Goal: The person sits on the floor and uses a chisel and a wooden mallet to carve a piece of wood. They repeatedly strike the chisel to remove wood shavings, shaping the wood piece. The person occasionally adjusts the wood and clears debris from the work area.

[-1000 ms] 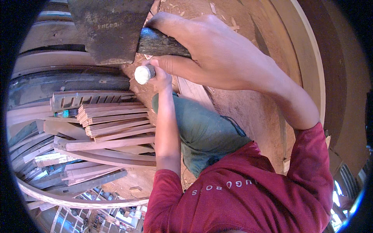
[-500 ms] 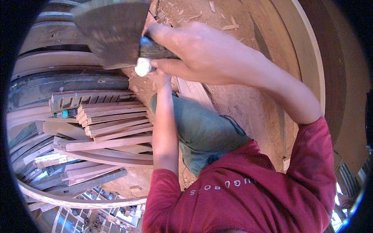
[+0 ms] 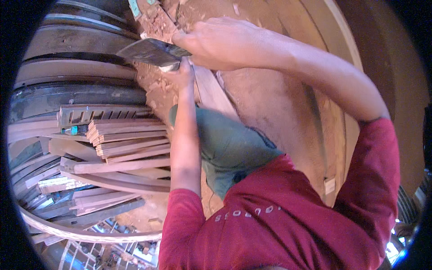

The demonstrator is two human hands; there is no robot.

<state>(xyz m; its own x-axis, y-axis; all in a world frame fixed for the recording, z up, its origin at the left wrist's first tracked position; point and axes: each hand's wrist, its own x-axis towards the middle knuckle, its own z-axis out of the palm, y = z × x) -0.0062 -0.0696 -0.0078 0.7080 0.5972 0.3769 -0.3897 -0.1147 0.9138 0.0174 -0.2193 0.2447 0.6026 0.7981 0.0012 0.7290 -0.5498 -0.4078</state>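
A broad, dark-bladed chopping knife is gripped by its handle in my right hand, fingers wrapped round it. Its blade points left and lies low, just above my left hand. That hand is closed on a piece of wood, whose pale, rounded end shows under the blade. My own fingers and the knife hide most of the piece. Past the blade sits a wooden block strewn with chips, but I cannot tell whether the piece touches it.
Stacked wooden slats lie left of my left forearm, with a slotted wooden frame behind them. Long dark boards fill the far left. A plank lies on the brown floor beside my knee.
My right hand has brought the knife down and away from me, onto or near the piece. Before, the blade was raised and blurred. My left hand has shifted slightly.
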